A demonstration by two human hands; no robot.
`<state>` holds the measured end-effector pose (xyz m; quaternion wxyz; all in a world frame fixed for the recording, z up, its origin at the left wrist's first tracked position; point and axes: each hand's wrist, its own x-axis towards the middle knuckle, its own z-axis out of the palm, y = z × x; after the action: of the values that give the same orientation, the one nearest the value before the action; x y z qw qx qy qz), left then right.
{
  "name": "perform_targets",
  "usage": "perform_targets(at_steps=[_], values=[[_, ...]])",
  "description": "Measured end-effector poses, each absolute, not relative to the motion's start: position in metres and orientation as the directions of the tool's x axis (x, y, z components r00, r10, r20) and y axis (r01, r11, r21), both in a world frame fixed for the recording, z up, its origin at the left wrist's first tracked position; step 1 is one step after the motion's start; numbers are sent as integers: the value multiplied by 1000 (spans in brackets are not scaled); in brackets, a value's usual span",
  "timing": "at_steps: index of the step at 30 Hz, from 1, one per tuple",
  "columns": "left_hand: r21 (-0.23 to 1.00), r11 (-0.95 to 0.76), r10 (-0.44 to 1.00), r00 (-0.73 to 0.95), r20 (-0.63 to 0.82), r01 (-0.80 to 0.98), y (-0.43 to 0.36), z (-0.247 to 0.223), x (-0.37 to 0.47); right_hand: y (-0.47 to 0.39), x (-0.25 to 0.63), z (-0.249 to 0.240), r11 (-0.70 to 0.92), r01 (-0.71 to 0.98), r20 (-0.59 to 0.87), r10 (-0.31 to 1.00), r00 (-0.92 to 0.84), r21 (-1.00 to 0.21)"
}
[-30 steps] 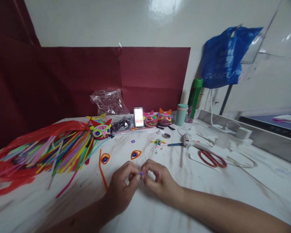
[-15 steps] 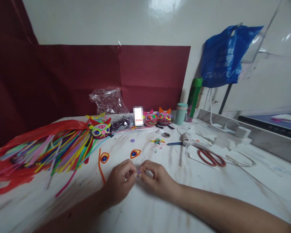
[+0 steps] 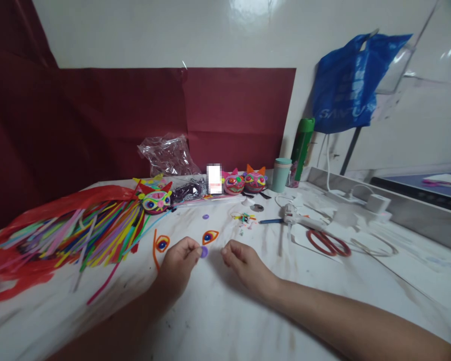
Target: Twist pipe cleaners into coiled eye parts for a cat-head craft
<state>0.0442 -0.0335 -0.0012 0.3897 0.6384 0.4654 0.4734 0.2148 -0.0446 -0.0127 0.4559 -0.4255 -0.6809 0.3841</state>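
Between the thumb and forefinger of my left hand (image 3: 181,260) is a small purple disc (image 3: 204,252), which looks like a coil of pipe cleaner. My right hand (image 3: 241,261) hovers to its right, fingers curled together, with nothing visible in them. Just beyond the held disc lies an orange-rimmed eye shape (image 3: 210,237) with a blue centre. A matching eye shape (image 3: 162,243) rests farther left, beside a bent orange pipe cleaner (image 3: 155,250). Another purple disc (image 3: 205,216) lies flat behind them on the table.
Many coloured pipe cleaners (image 3: 93,233) spread over red plastic at left, beside a decorated cat-like head (image 3: 156,201). Two similar heads (image 3: 255,179) stand at the back by a green cup (image 3: 281,175). To the right are a glue gun (image 3: 290,213), red-handled scissors (image 3: 327,243) and cables.
My hands have come apart. The left has moved slightly up and left with the purple disc, now facing the camera; the right has drawn a little to the right and let go of it.
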Motion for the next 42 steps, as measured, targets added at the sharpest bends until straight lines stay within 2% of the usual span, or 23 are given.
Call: perform_targets(at_steps=[4,8,13,21,27,30,34,39,42], values=[[945,-249,967,106,231,214,-32,-4,44,-46,216,-11,383,162,347,914,-212,-910],[933,-226,970,153,189,279,-42,5,50,-45,216,-8,314,136,284,937,-202,-940],[907,-261,958,202,202,329,-57,11,61,-46,210,-11,384,-77,390,886,-250,-920],[829,-376,927,167,337,414,-57,-2,62,-55,206,-15,416,15,402,886,-232,-909],[775,-450,893,214,396,444,-59,-4,62,-58,207,-12,422,-63,424,873,-240,-905],[782,-447,895,214,392,435,-60,-4,63,-60,207,-7,442,-75,446,861,-247,-894],[781,-443,896,237,375,440,-58,-4,63,-59,208,-6,483,-5,468,846,-255,-876],[693,-500,866,293,406,519,-55,-1,63,-52,209,-10,492,57,469,854,-226,-869],[715,-466,883,325,339,521,-55,0,63,-51,210,-11,498,72,472,852,-228,-864]])
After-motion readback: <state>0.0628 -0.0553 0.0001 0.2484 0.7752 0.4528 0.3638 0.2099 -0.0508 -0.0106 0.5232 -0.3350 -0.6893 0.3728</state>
